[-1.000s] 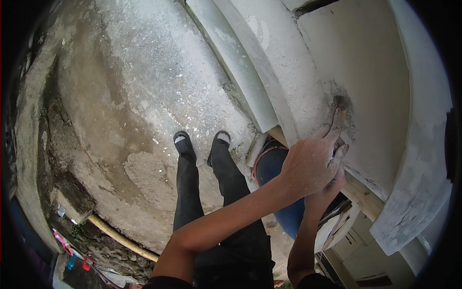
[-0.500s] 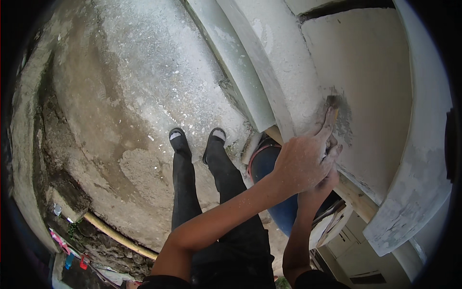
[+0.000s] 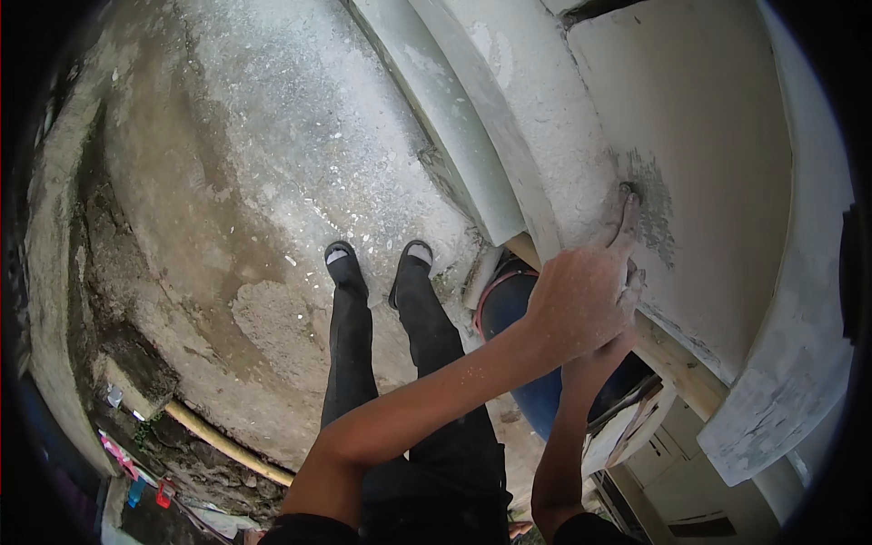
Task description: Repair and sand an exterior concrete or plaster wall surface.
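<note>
My left hand reaches across to the right, dusted with pale powder, its index finger stretched along a small paintbrush. The brush's dark tip rests against the pale wall panel, close to the raised plastered border. Around the tip spreads a patch of dark grey strokes. My right hand is just below and behind the left, close against it. Its fingers are mostly hidden, so what they hold, if anything, does not show.
A blue barrel with a reddish rim stands below the wall ledge. A wooden beam runs under the panel. My sandalled feet stand on rough concrete strewn with white flakes. A yellowish pole lies at lower left.
The dark strokes on the panel look more spread out beside the brush tip. Both hands have shifted only slightly, and the brush's orange handle is now hidden by the finger.
</note>
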A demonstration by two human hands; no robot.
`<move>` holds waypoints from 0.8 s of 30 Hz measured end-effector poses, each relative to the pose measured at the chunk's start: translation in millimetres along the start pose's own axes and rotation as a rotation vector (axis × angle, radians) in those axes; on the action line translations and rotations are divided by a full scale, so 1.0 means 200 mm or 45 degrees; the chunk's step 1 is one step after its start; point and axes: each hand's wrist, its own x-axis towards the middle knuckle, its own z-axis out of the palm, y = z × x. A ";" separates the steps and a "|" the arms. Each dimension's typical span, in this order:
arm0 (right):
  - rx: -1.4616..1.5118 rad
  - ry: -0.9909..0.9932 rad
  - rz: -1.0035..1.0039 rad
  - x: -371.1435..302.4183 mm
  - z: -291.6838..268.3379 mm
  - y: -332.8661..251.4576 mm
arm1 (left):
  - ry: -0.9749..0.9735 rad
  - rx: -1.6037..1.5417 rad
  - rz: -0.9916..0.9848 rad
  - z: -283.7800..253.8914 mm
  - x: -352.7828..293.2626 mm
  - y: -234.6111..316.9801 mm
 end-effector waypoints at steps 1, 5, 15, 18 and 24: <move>0.014 -0.004 0.011 -0.01 -0.02 -0.05 | -0.143 -0.033 -0.122 -0.03 -0.03 0.07; -0.129 -0.191 0.135 0.11 -0.03 -0.07 | 0.031 -0.036 -0.114 -0.06 0.05 0.06; -0.059 -0.127 0.007 0.05 -0.03 -0.07 | -0.254 0.009 -0.226 -0.04 0.01 0.03; -0.015 -0.114 -0.067 0.18 0.05 -0.08 | 0.164 -0.039 -0.020 -0.04 0.03 -0.06; -0.061 -0.192 0.003 0.09 0.03 -0.15 | 0.015 -0.069 -0.147 -0.15 0.00 0.02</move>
